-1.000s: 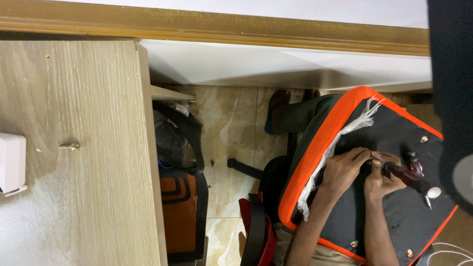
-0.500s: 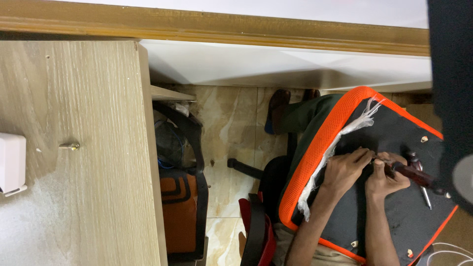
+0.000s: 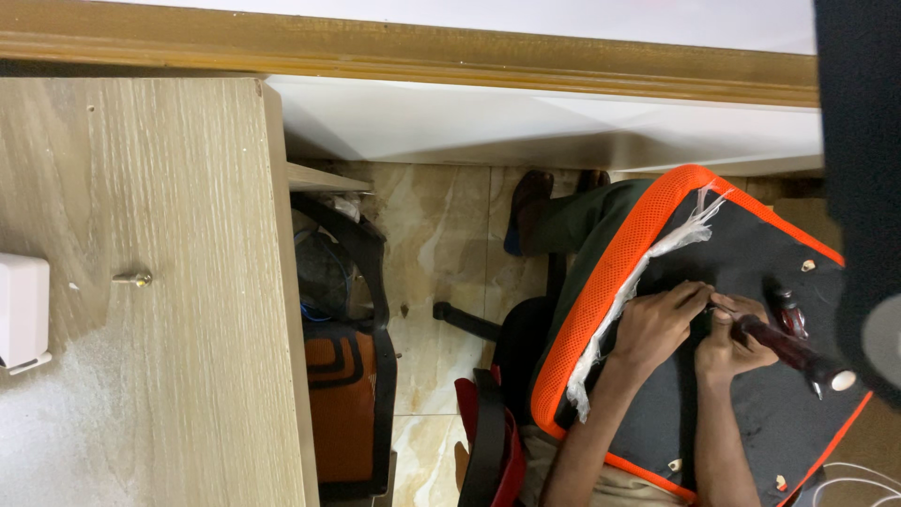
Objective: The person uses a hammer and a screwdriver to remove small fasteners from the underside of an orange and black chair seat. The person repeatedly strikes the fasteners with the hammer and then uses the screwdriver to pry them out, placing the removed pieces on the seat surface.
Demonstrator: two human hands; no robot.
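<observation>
The right hand (image 3: 730, 340) is curled in a fist around the dark red handle of a screwdriver (image 3: 788, 345), its thin shaft angled toward the left hand (image 3: 657, 324). A second ago that handle stood more upright, with a second small tool visible beside the knuckles; now it lies lower and flatter along the panel, its pale butt end pointing down toward the right edge, so the tip seems to be levered under something rather than pushed straight in. The left hand has barely shifted: fingers bent and pressed together, tips bearing down on the black underside right where the tool's tip meets it.

Both hands work on a seat cushion (image 3: 751, 253) turned bottom-up across the person's lap. Its base is a flat, matte black board dotted with a few small pale fasteners. Bright orange mesh fabric (image 3: 601, 291) wraps the rim, coarse and woven, with a frayed white fabric edge (image 3: 648, 268) trailing loose along the inner border.

Beyond the lap lies a glossy beige marble-look tile floor (image 3: 441, 244), a black office chair base (image 3: 469, 324), and an orange-and-black backpack (image 3: 343, 394). To the left is a pale wood-grain desk (image 3: 141, 282) with a small screw (image 3: 134, 278) and a white box (image 3: 21, 310).
</observation>
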